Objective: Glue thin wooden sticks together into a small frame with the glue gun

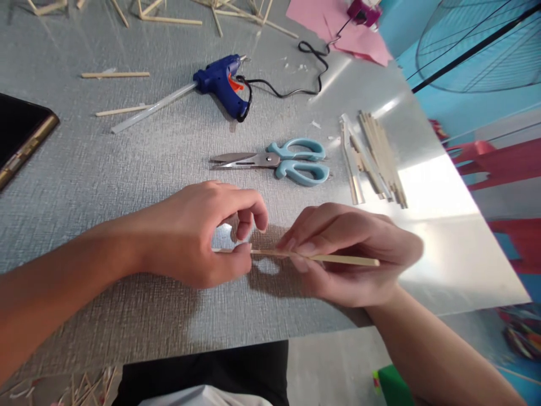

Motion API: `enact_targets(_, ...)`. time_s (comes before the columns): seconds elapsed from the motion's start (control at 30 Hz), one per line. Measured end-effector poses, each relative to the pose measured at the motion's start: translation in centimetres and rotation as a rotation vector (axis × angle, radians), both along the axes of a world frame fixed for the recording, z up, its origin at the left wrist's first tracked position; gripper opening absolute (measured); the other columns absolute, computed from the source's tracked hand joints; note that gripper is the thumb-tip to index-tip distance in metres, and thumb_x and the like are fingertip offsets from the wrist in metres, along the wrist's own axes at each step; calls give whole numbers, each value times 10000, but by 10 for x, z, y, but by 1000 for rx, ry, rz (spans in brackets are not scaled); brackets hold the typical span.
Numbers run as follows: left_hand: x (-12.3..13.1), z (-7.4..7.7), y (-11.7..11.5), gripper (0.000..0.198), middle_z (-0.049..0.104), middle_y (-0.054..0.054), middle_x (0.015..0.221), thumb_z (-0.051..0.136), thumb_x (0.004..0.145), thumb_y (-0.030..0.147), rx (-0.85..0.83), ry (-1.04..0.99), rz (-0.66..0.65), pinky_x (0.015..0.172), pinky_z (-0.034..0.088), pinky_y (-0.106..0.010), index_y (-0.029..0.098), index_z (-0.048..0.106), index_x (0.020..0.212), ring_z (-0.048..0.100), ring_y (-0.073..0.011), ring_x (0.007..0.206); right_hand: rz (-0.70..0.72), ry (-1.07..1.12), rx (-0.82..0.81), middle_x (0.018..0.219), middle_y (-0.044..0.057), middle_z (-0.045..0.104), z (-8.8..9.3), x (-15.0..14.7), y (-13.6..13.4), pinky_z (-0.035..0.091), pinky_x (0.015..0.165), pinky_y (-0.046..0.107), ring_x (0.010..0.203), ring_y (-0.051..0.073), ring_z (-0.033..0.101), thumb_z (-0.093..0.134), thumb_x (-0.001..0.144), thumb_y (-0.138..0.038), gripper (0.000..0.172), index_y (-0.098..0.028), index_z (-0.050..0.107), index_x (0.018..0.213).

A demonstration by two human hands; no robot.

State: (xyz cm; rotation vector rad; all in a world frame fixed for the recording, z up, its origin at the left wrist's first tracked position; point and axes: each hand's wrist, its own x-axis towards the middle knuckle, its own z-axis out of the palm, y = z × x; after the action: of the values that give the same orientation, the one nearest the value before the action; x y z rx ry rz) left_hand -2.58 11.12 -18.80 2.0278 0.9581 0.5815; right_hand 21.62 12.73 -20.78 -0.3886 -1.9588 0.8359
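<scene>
A thin wooden stick (pixel 346 260) lies level across both my hands, low over the near part of the table. My right hand (pixel 350 248) pinches it between thumb and fingertips, and its right end sticks out past them. The other end runs into my left hand (pixel 211 237), along the thumb. The left index and middle fingers curl above the stick, with a gap between their tips and the thumb; the lower fingers are hidden. Beyond my hands lie scissors (pixel 270 159) with light blue handles, blades slightly apart, pointing left.
A blue glue gun (pixel 222 84) with a clear glue stick (pixel 156 107) lies farther back, its black cord (pixel 291 92) trailing right. Bundled sticks (pixel 380 155) lie right, a phone (pixel 23 132) left. Stick frames (pixel 169 21) stand at the back, near pink paper (pixel 313 20).
</scene>
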Motion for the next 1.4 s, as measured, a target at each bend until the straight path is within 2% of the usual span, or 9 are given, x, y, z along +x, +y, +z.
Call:
enact_targets(0.13, -5, 4, 6, 228, 698, -29, 909, 594, 904, 286, -188, -125, 59, 727, 473, -262, 199, 702, 1085, 618, -157, 799, 19, 38, 17, 821, 46, 763, 4, 0, 3, 646, 540, 285, 663, 189, 758, 796, 764, -18, 326, -201, 781, 1034)
enact_targets(0.27, -14, 6, 21, 312, 731, -67, 925, 496, 948, 353, -457, -311, 15, 715, 490, -268, 183, 717, 1088, 650, -181, 805, 13, 67, -13, 820, 42, 773, 7, -1, 3, 654, 562, 284, 685, 192, 766, 813, 772, -18, 332, -210, 791, 1042)
enact_targets(0.33, -18, 6, 27, 335, 741, -84, 916, 481, 946, 360, -548, -382, 24, 691, 489, -271, 170, 723, 1078, 645, -183, 774, 6, 99, -107, 807, 30, 773, 7, -1, 3, 663, 585, 286, 702, 188, 767, 822, 792, -33, 298, -223, 796, 1021)
enact_targets(0.4, -20, 6, 29, 301, 745, -86, 901, 512, 932, 324, -586, -416, 59, 663, 483, -262, 162, 727, 1067, 637, -170, 739, 1, 142, -273, 821, 16, 771, 6, 0, 2, 666, 590, 280, 715, 176, 766, 819, 836, -73, 232, -238, 796, 998)
enact_targets(0.53, -19, 4, 27, 230, 761, -60, 886, 636, 885, 213, -598, -385, 40, 654, 493, -236, 175, 743, 1085, 661, -146, 733, -16, 243, -592, 818, -15, 759, 3, 1, 4, 643, 553, 234, 682, 143, 754, 838, 887, -206, 104, -267, 786, 954)
enact_targets(0.67, -19, 2, 24, 249, 783, -59, 918, 705, 865, 179, -592, -374, -7, 720, 551, -260, 187, 748, 1110, 733, -176, 816, -40, 286, -713, 757, -27, 750, 5, -2, 9, 603, 515, 174, 600, 110, 723, 885, 852, -306, 114, -261, 785, 881)
enact_targets(0.8, -19, 5, 24, 291, 797, -64, 930, 728, 830, 142, -543, -335, -9, 733, 562, -254, 192, 760, 1115, 757, -193, 855, -14, 293, -796, 743, -29, 757, 8, -2, 10, 615, 554, 154, 588, 95, 726, 884, 854, -317, 107, -260, 795, 869)
enact_targets(1.03, -19, 6, 24, 320, 797, -65, 939, 727, 820, 153, -589, -340, 32, 729, 563, -245, 187, 744, 1138, 760, -198, 864, 14, 313, -835, 735, -29, 757, 9, -2, 10, 607, 550, 137, 580, 88, 724, 878, 859, -301, 108, -245, 786, 854)
enact_targets(1.4, -22, 11, 24, 378, 787, -72, 978, 787, 831, 238, -467, -254, -17, 690, 551, -236, 192, 727, 1201, 743, -186, 843, -3, 317, -769, 741, -38, 757, 8, -3, 12, 622, 555, 159, 575, 93, 721, 889, 842, -315, 142, -240, 768, 850)
